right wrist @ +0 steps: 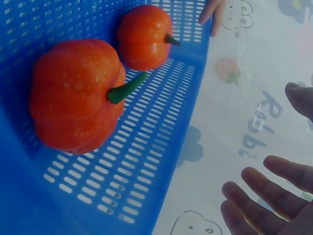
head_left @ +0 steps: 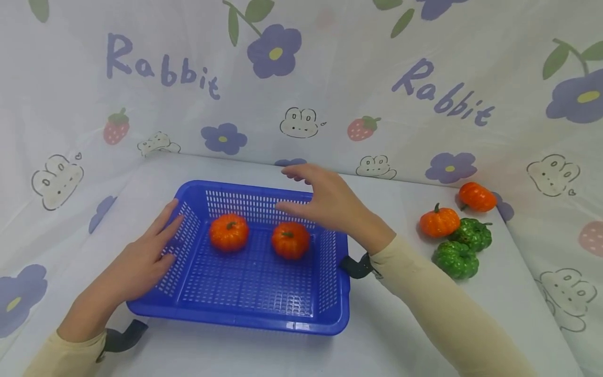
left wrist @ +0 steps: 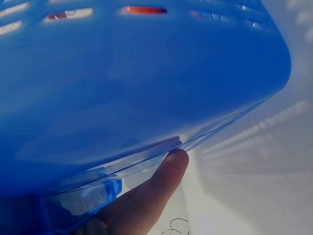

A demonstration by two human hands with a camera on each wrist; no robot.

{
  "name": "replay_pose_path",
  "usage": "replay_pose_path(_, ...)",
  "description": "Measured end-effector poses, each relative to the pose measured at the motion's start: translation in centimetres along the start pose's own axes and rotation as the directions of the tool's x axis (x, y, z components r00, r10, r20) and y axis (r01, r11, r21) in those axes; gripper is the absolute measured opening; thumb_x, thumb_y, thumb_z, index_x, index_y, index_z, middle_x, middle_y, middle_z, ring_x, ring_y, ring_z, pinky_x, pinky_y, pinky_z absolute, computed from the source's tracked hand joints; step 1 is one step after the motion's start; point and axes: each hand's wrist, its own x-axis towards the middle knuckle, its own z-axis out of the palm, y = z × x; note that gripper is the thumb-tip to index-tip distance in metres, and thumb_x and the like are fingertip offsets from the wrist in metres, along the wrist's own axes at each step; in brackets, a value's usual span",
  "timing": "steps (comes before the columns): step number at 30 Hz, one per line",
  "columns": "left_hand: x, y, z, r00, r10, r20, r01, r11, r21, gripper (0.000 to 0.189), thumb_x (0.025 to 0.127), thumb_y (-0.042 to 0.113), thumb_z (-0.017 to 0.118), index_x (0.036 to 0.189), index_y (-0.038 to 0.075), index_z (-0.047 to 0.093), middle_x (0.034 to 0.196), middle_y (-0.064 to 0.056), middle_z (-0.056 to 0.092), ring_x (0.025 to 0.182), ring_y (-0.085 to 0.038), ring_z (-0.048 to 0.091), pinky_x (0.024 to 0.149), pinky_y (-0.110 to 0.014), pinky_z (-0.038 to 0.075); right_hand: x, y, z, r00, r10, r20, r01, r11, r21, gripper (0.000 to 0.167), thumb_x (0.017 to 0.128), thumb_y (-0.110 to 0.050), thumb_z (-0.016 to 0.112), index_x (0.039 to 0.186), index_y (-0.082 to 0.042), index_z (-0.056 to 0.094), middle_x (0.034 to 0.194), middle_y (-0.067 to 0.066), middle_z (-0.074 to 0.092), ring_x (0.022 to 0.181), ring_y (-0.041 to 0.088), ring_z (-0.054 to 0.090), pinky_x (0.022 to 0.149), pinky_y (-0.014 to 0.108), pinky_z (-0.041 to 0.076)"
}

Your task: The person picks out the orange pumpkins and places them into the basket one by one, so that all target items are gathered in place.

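A blue plastic basket (head_left: pixel 245 283) with slotted walls stands on the white-covered table. Inside it are two small orange pumpkins, one toward the left (head_left: pixel 229 233) and one toward the right (head_left: pixel 290 241). My left hand (head_left: pixel 141 256) lies against the basket's left side, fingers extended across the rim; one fingertip (left wrist: pixel 176 159) touches the rim in the left wrist view. Above the basket's back right part, my right hand (head_left: pixel 330 199) hovers with thumb and fingers apart and nothing between them. The right wrist view shows those spread fingers (right wrist: pixel 264 205) beside the basket.
Right of the basket, two more orange pumpkins (head_left: pixel 439 222) (head_left: pixel 477 197) and two green pumpkins (head_left: pixel 472 234) (head_left: pixel 456 259) sit grouped near the table's right edge. A printed cloth (head_left: pixel 330 68) hangs behind the table. Dark straps (head_left: pixel 358 266) are on both wrists.
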Motion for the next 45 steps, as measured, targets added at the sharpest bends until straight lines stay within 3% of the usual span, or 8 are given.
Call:
replay_pose_path(22,0.1,0.1,0.0,1.000,0.000,-0.001,0.000,1.000,0.000,0.073,0.104,0.001,0.057,0.169,-0.004,0.025,0.182,-0.008,-0.007,0.150,-0.057,0.039,0.113,-0.070,0.041,-0.8,1.2,-0.9,0.999,0.022,-0.037,-0.023,1.000,-0.018,0.069,0.094,-0.052,0.082,0.151,-0.017,0.064,0.141,0.002,0.068,0.129,0.023,0.061,0.106,0.045,0.056)
replay_pose_path(45,-0.1,0.3,-0.1,1.000,-0.009,0.005,0.009,1.000,-0.008,0.073,0.104,0.001,0.057,0.169,-0.004,0.025,0.182,-0.007,-0.009,0.150,-0.058,0.038,0.112,-0.071,0.041,-3.6,3.0,-2.4,0.992,0.041,-0.115,-0.041,0.999,0.006,0.071,0.094,-0.044,0.085,0.153,-0.014,0.061,0.144,0.007,0.067,0.132,0.027,0.062,0.108,0.051,0.056)
